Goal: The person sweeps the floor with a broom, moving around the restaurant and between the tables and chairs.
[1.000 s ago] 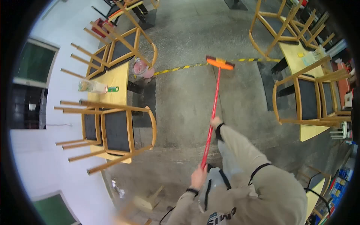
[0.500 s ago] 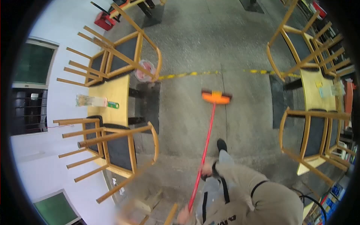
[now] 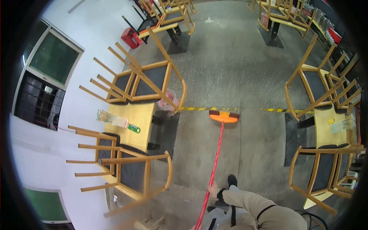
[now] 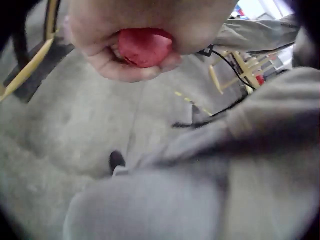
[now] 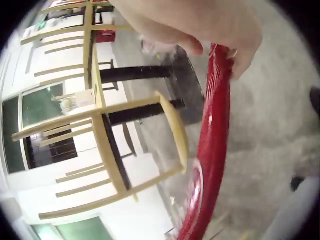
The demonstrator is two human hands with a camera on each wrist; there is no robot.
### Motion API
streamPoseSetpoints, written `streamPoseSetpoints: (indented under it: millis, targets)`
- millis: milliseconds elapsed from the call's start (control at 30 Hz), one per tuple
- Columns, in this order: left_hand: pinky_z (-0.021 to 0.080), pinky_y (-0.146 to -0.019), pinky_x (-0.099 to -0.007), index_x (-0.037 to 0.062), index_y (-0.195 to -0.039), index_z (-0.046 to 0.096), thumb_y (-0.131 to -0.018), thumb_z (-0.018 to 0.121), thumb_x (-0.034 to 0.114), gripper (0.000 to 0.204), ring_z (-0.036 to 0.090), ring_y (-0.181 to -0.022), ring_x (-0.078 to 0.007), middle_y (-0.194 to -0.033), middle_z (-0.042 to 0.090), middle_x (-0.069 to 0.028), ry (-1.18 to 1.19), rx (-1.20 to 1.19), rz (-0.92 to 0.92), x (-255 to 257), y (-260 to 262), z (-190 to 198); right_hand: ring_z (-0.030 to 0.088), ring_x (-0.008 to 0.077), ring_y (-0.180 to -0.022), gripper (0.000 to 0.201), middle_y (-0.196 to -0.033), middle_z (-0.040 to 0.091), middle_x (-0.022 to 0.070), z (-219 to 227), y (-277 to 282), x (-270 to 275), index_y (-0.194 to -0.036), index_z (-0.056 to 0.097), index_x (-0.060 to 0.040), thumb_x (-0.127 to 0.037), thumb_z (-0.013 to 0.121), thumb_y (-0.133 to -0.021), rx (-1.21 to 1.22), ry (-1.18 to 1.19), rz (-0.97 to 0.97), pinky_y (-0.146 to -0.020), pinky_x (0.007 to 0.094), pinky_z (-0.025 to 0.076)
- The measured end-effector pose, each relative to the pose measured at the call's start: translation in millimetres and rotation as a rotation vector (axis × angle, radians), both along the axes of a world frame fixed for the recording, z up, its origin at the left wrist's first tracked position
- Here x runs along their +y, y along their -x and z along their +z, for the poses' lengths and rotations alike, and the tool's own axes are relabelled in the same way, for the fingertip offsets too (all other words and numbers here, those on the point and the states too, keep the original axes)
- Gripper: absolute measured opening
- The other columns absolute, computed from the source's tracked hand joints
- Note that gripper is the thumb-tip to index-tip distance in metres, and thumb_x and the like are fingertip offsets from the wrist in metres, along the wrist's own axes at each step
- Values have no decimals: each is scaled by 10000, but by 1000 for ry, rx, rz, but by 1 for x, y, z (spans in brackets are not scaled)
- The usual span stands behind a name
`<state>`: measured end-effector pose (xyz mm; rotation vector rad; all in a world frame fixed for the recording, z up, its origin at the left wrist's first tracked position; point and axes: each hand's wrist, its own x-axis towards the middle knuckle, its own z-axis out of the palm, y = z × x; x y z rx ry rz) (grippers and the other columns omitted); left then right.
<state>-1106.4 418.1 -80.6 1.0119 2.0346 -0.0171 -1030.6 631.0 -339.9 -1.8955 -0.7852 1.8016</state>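
Observation:
A broom with an orange head [image 3: 223, 118] and dark bristles rests on the grey floor just short of the yellow-black floor stripe [image 3: 199, 109]. Its long red handle [image 3: 217, 157] runs back toward the person. Partway along the handle, the right hand [image 3: 213, 188] grips it; the right wrist view shows this hand [image 5: 200, 22] wrapped over the red shaft [image 5: 214, 120]. In the left wrist view the left hand [image 4: 150, 17] curls round the handle's rounded red end [image 4: 145, 47]. Only a sliver of that hand shows at the head view's bottom edge.
Tables with upturned chairs stand on both sides, at left [image 3: 132, 115] and right [image 3: 326, 126]. A pinkish bucket [image 3: 168, 101] sits beside the left table. A dark shoe [image 3: 232, 180] is on the floor. More tables stand farther back.
The broom head came back from the stripe toward the person, then moved forward close to it again. The head view has tilted up, and the left hand has dropped almost out of it.

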Motion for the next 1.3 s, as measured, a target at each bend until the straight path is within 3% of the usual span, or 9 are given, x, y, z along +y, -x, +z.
streamPoseSetpoints:
  millis: [133,200,333,533,733,900,1067,1167,1300]
  targets:
    - [465,-683,-540,-9,-830,608,-921,330,510,595,585,-777,-478,-782,600,-301,-126,44,-99,177,-22,-75,599,251,-715,375,-866,593,150,28,-21,125,-1151,399,-42,-133,544,-817,-120,-125,113,-626,401,509]
    - [453,-729,-547,-25,-839,592,-912,320,539,631,577,-829,-484,-814,605,-303,-97,16,-77,273,-41,-43,612,241,-745,401,-894,579,150,70,-29,163,-1209,308,-91,-241,516,-900,409,199,-51,-570,426,538]
    - [448,-747,-548,-7,-934,568,-911,305,547,613,577,-844,-485,-847,612,-299,-203,-89,-254,323,-46,-18,575,202,-628,384,-831,541,130,72,-50,210,-1213,267,-117,-282,475,-935,431,84,-274,-533,408,548]
    - [436,-809,-537,51,-1081,518,-910,341,523,533,567,-925,-460,-943,612,-283,-140,-240,-525,266,28,-59,491,150,-518,276,-695,475,54,63,-37,107,-1152,356,-106,-244,457,-936,139,92,3,-480,335,509]
    - [468,-779,-513,46,-1057,527,-885,432,472,469,591,-895,-439,-917,627,-257,-112,-248,-827,194,120,-102,474,137,-460,248,-641,459,32,20,-33,-45,-1130,419,-90,-260,411,-950,81,106,-96,-407,308,447]
    - [480,-760,-492,59,-1075,538,-889,450,408,406,600,-914,-399,-930,634,-234,-32,-222,-1050,170,123,-99,460,121,-444,421,-613,482,27,81,-24,-138,-1280,403,-100,-368,397,-956,-65,-15,-53,-395,301,408]
    - [489,-731,-511,36,-1044,528,-886,437,368,379,604,-888,-400,-972,612,-223,-217,-375,-1229,97,77,-116,438,102,-454,383,-604,471,-2,60,-15,-303,-1223,441,-98,-364,445,-948,-227,-206,-107,-405,274,359]
    - [493,-744,-477,50,-987,581,-893,427,376,373,596,-883,-372,-937,606,-186,-321,-565,-1488,35,40,-139,596,217,-665,350,-755,605,132,90,-6,-418,-1043,517,-11,-334,470,-919,-316,90,-36,-609,369,459]
    - [491,-755,-462,108,-879,663,-899,371,446,446,584,-888,-351,-902,620,-166,-347,-833,-1773,-71,2,-157,563,179,-567,338,-672,594,92,242,27,-488,-1034,540,-37,-351,468,-931,-225,312,-185,-539,348,444]
